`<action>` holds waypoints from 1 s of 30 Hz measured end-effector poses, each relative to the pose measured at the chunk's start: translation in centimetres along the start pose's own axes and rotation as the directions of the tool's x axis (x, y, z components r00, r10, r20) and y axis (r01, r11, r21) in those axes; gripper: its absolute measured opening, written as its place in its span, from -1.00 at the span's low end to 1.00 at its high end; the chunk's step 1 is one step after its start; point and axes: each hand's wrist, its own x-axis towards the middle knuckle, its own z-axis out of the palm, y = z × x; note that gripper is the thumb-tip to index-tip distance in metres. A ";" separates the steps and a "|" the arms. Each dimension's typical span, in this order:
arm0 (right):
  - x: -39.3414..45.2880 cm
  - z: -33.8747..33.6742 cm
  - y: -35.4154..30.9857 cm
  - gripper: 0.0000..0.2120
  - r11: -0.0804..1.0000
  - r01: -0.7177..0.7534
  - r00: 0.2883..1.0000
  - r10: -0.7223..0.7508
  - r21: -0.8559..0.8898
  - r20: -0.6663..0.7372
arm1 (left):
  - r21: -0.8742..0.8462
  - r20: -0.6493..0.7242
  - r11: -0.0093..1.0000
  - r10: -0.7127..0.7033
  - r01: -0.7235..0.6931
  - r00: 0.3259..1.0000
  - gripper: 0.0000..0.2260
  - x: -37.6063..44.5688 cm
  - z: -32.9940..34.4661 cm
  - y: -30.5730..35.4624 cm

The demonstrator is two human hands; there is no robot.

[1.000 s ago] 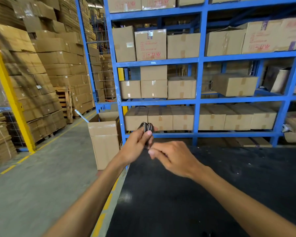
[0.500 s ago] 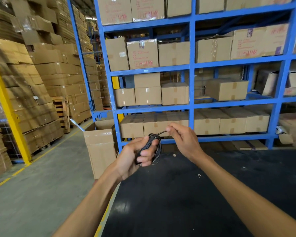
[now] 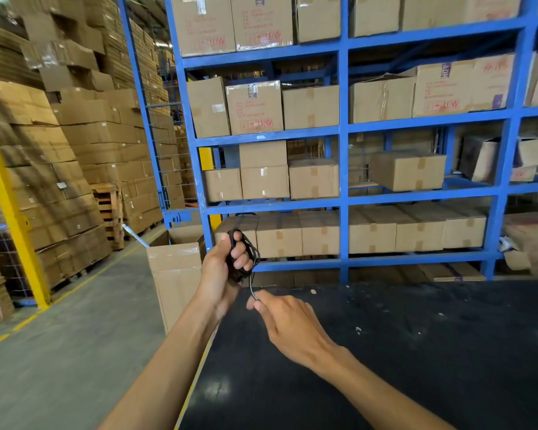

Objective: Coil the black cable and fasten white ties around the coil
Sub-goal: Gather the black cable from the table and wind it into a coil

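Your left hand (image 3: 222,268) gripped the coiled black cable (image 3: 246,252) above the bench (image 3: 416,352) edge; your right hand (image 3: 288,321), just below, pinched its loose end. Blue shelving (image 3: 342,169) stood behind.

We see a blue rack (image 3: 343,169) filled with brown boxes (image 3: 313,178) on every shelf. At left, a yellow post (image 3: 11,209) stands before tall stacks of cartons (image 3: 75,156), with wooden pallets (image 3: 107,206) behind. An open box (image 3: 176,271) stands on the grey floor (image 3: 59,352), just beside a black table (image 3: 416,352)
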 end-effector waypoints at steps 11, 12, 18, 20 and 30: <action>4.0 -3.8 -0.6 -0.72 0.880 0.241 0.957 -0.287 -0.409 -0.053 | 0.664 0.045 0.743 0.070 -0.082 0.997 -0.72 1.5 -1.5 -0.9; 4.2 -4.3 -0.3 -0.72 0.870 0.260 0.940 -0.327 -0.419 -0.094 | 0.706 0.061 0.703 0.060 -0.086 0.996 -0.71 1.6 -1.6 -0.9; 5.5 -6.4 1.3 -0.94 0.872 0.384 0.850 -0.462 -0.304 -0.253 | 0.774 0.161 0.627 -0.061 -0.087 0.985 -0.54 1.4 -1.8 -1.7; 5.7 -6.8 1.9 -0.96 0.893 0.388 0.850 -0.442 -0.229 -0.286 | 0.769 0.188 0.634 -0.105 -0.080 0.977 -0.49 1.3 -1.8 -2.0; 5.9 -7.0 3.8 -0.91 0.924 0.198 0.970 -0.137 0.327 -0.202 | 0.523 0.305 0.846 -0.301 0.106 0.903 -0.60 1.0 -1.9 -1.9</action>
